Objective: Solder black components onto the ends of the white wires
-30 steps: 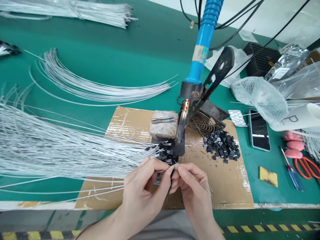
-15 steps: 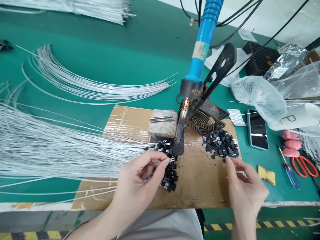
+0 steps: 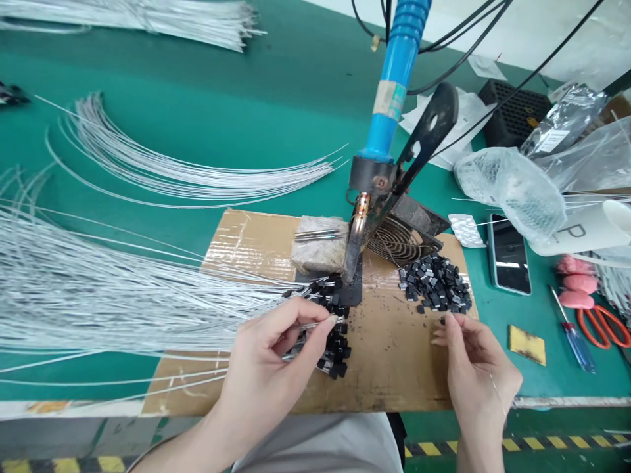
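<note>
My left hand [image 3: 283, 355] pinches the stripped end of a thin white wire between thumb and forefinger, over a row of wire ends with black connectors [image 3: 338, 351]. A thick spread of white wires [image 3: 148, 289] runs from there to the left. My right hand [image 3: 480, 368] is closed in a pinch on a small black connector [image 3: 443, 320], just in front of a pile of loose black connectors [image 3: 434, 284]. Between and beyond the hands stands a blue soldering iron [image 3: 387, 125], its tip pointing down in a black stand.
Brown cardboard [image 3: 384, 368] lies under the work. Behind the iron is a small fan [image 3: 404, 236]. To the right are a phone [image 3: 509, 256], a yellow sponge [image 3: 527, 344], a screwdriver [image 3: 574, 338] and orange scissors [image 3: 601, 327]. Another wire bundle [image 3: 197, 174] lies at the back left.
My right hand has drawn slightly left and back from the pile, and a small black connector now shows at its fingertips. My left hand has stayed almost still.
</note>
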Tool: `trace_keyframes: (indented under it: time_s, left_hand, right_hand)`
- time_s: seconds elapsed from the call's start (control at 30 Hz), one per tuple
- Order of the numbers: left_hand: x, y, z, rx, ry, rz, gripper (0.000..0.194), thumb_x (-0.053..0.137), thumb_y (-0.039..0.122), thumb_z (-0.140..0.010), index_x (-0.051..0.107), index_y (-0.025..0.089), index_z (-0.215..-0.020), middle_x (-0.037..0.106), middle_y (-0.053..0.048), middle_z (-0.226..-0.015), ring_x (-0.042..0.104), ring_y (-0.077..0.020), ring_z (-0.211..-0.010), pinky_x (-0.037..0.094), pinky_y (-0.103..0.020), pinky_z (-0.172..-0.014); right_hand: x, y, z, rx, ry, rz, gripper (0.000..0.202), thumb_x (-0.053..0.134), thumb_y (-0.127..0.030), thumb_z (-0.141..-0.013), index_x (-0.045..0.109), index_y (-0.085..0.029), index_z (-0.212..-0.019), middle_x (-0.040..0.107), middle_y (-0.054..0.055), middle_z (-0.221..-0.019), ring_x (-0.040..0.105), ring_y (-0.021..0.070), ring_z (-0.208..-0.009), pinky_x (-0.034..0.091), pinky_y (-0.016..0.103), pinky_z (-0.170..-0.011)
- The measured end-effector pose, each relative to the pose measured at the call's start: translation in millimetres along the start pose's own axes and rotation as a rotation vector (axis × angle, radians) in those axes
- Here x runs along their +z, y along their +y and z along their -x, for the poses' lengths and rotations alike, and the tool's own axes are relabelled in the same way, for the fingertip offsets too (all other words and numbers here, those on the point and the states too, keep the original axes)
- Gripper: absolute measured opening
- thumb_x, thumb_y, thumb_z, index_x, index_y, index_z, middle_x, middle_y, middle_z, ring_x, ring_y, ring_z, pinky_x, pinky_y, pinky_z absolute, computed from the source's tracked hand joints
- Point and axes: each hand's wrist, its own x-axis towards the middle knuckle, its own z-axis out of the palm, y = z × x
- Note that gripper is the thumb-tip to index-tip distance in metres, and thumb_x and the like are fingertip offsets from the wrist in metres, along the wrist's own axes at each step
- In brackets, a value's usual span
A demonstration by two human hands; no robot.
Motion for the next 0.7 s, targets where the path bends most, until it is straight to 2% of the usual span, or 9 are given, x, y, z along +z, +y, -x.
trace_keyframes:
  time_s: [0.07,0.2,0.3,0.37,0.5,0.7]
  left_hand:
    - [-0.9,0.9,-0.2,0.005,-0.002,-0.027,0.016,0.067,0.025,-0.098,0.072,0.024,-0.083,0.057,0.005,-0.062,0.038,-0.0112,-0.051,0.031,-0.025,-0.049]
    - [-2.1,1.8,0.0,0.013,-0.01,-0.073,0.017,0.066,0.026,-0.099,0.071,0.023,-0.083,0.061,0.004,-0.066,0.043,-0.0109,-0.051,0.033,-0.025,-0.049]
    - [-3.7,5.5,-2.1,0.029,-0.008,-0.096,0.017,0.065,0.027,-0.099,0.071,0.024,-0.083,0.058,0.006,-0.061,0.041,-0.0107,-0.049,0.031,-0.025,-0.047]
    - [-5.3,9.6,-5.3,0.026,-0.02,-0.08,0.016,0.065,0.025,-0.097,0.072,0.024,-0.083,0.064,0.005,-0.063,0.043,-0.0103,-0.047,0.032,-0.025,-0.046]
    - [-8.3,15.9,-11.0,-0.004,-0.065,0.033,0.013,0.066,0.021,-0.094,0.073,0.024,-0.083,0.082,-0.001,-0.085,0.057,-0.0103,-0.051,0.038,-0.024,-0.046]
    - [-7.6,15.7,-10.6,-0.028,-0.118,0.154,0.016,0.067,0.019,-0.095,0.075,0.026,-0.084,0.083,0.001,-0.084,0.065,-0.0113,-0.058,0.046,-0.02,-0.049]
  right_hand:
    - [6.1,-13.6,7.6,0.054,-0.005,-0.159,0.039,0.085,-0.057,-0.088,0.079,-0.018,-0.091,0.08,0.005,-0.079,0.075,0.019,-0.061,0.065,0.032,-0.063]
    - [20.7,-46.0,20.1,0.011,-0.059,-0.346,0.023,0.087,-0.043,-0.089,0.082,-0.02,-0.089,0.074,0.0,-0.066,0.067,0.0143,-0.049,0.06,0.026,-0.049]
    - [30.4,-64.7,26.5,-0.005,-0.196,-0.453,0.011,0.083,-0.034,-0.092,0.085,-0.023,-0.092,0.076,0.0,-0.069,0.067,0.0126,-0.05,0.059,0.023,-0.046]
    - [36.1,-72.5,30.7,0.029,-0.312,-0.509,0.007,0.082,-0.03,-0.093,0.086,-0.025,-0.094,0.077,-0.001,-0.07,0.07,0.0126,-0.053,0.061,0.022,-0.048]
    - [47.1,-79.9,40.8,0.147,-0.423,-0.604,0.006,0.084,-0.032,-0.092,0.086,-0.026,-0.09,0.072,-0.003,-0.06,0.066,0.011,-0.048,0.057,0.019,-0.046]
    - [57.6,-83.8,50.7,0.222,-0.507,-0.651,0.019,0.085,-0.043,-0.09,0.086,-0.024,-0.087,0.072,0.0,-0.063,0.061,0.0125,-0.048,0.054,0.023,-0.043]
